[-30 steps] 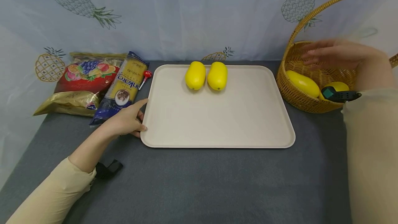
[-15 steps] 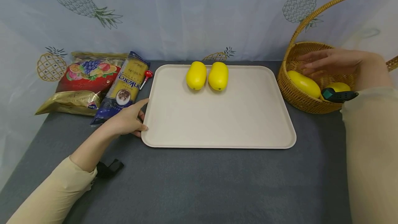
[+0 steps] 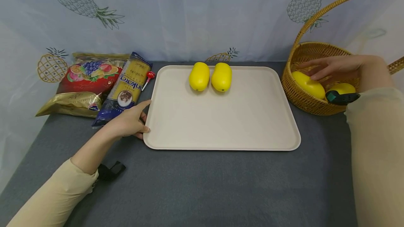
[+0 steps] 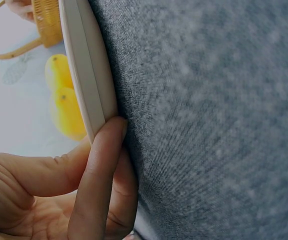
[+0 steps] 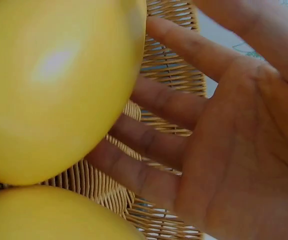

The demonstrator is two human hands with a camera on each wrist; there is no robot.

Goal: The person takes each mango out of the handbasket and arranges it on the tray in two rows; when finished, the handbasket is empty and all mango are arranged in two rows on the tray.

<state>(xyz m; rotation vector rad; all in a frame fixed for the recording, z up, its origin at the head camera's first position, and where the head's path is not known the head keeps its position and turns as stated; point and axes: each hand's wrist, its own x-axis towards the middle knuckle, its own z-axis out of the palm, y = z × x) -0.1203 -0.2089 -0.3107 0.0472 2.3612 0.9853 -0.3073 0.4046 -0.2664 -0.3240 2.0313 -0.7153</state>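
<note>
My left hand (image 3: 127, 122) grips the left rim of a beige tray (image 3: 221, 122); in the left wrist view its thumb and fingers (image 4: 101, 155) pinch the tray's edge (image 4: 86, 65). Two yellow fruits (image 3: 199, 76) (image 3: 221, 77) lie side by side near the tray's far edge. At the right, my right hand (image 3: 339, 66) is inside a wicker basket (image 3: 303, 102), over a yellow fruit (image 3: 307, 84). The right wrist view has its fingers (image 5: 159, 100) spread and fairly straight, their tips partly hidden behind that fruit (image 5: 59, 85). Another yellow fruit (image 3: 342, 88) lies beside it.
A red and gold bag (image 3: 89, 80), a blue and yellow packet (image 3: 124, 88) and a red lollipop (image 3: 150, 75) lie left of the tray. The basket's tall handle (image 3: 318, 13) arches above my right hand. A patterned cloth (image 3: 176, 16) hangs behind the dark table (image 3: 221, 185).
My right hand has lowered into the basket, bringing its thumb down to the nearer yellow fruit. The left hand, the tray and the two fruits on it have kept their places.
</note>
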